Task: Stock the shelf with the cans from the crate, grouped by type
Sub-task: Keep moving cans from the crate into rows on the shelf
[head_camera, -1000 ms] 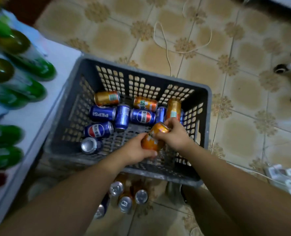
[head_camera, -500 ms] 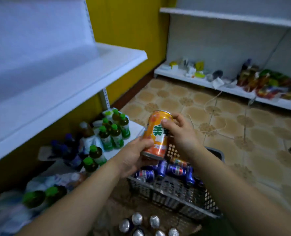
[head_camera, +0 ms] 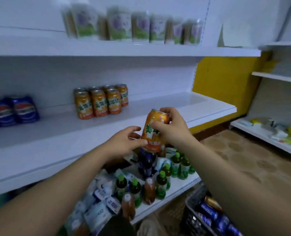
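Orange can (head_camera: 151,135) is gripped by right hand (head_camera: 173,128); left hand (head_camera: 122,143) touches it

Yellow wall (head_camera: 223,75) meets tan patterned tile floor (head_camera: 253,160) under dim light.

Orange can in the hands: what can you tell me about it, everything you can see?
The orange can looks like metal, with green characters on white and a pale band near the base. It is held nearly upright in the air before the middle shelf, to the right of the stocked cans of the same kind. The right hand grips its upper part, fingers over the rim; the left hand touches its lower side with the thumb.
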A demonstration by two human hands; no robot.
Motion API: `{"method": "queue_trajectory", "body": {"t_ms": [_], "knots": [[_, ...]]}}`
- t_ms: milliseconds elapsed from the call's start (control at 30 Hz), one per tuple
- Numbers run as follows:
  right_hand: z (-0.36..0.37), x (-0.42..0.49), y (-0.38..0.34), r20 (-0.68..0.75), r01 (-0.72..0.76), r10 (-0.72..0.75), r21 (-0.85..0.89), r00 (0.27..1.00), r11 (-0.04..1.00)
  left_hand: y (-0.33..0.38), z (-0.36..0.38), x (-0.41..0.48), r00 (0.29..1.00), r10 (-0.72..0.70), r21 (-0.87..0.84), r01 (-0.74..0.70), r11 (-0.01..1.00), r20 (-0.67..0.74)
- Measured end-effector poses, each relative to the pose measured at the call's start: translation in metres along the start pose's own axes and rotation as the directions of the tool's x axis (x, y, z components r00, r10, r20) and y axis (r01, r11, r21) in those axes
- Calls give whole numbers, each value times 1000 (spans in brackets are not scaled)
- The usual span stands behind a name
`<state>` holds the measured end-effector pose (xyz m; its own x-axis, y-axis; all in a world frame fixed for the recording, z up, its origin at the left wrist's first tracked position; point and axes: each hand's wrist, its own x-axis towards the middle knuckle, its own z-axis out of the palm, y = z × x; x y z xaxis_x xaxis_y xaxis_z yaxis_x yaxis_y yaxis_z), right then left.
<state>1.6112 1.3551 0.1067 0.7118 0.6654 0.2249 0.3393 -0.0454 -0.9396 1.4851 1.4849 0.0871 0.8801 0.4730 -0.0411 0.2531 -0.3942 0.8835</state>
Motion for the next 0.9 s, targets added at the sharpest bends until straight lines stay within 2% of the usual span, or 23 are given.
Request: {"method": "queue_trajectory", "body": {"t_ms": [100, 200, 300, 367, 633, 700, 833, 900], "knots": [[50, 13, -16, 78, 29, -29, -11, 997, 1000, -30, -59, -17, 982, -93, 259, 134, 957, -162], [92, 28, -26, 131, 67, -66, -6, 989, 998, -67, -108, -35, 942, -166, 523, 302, 797, -291], [121, 44, -29, 170, 88, -80, -39, 982, 995, -98, -132, -48, 893, -291, 649, 449, 614, -343], [133, 56, -25, 191, 110, -92, -85, 977, 990, -109, -134, -49, 878, -322, 686, 478, 548, -354], [137, 111, -1, 139, 150, -125, -189, 982, 970, -120, -134, -42, 876, -302, 714, 482, 508, -377], [132, 128, 8, 154, 181, -144, -266, 978, 947, -122, -134, -42, 877, -299, 716, 480, 507, -377], [120, 161, 19, 132, 208, -163, -509, 978, 835, -124, -133, -42, 876, -293, 709, 482, 515, -382], [119, 174, 23, 99, 189, -161, -525, 982, 830, -124, -132, -42, 874, -297, 709, 485, 512, -384]]}}
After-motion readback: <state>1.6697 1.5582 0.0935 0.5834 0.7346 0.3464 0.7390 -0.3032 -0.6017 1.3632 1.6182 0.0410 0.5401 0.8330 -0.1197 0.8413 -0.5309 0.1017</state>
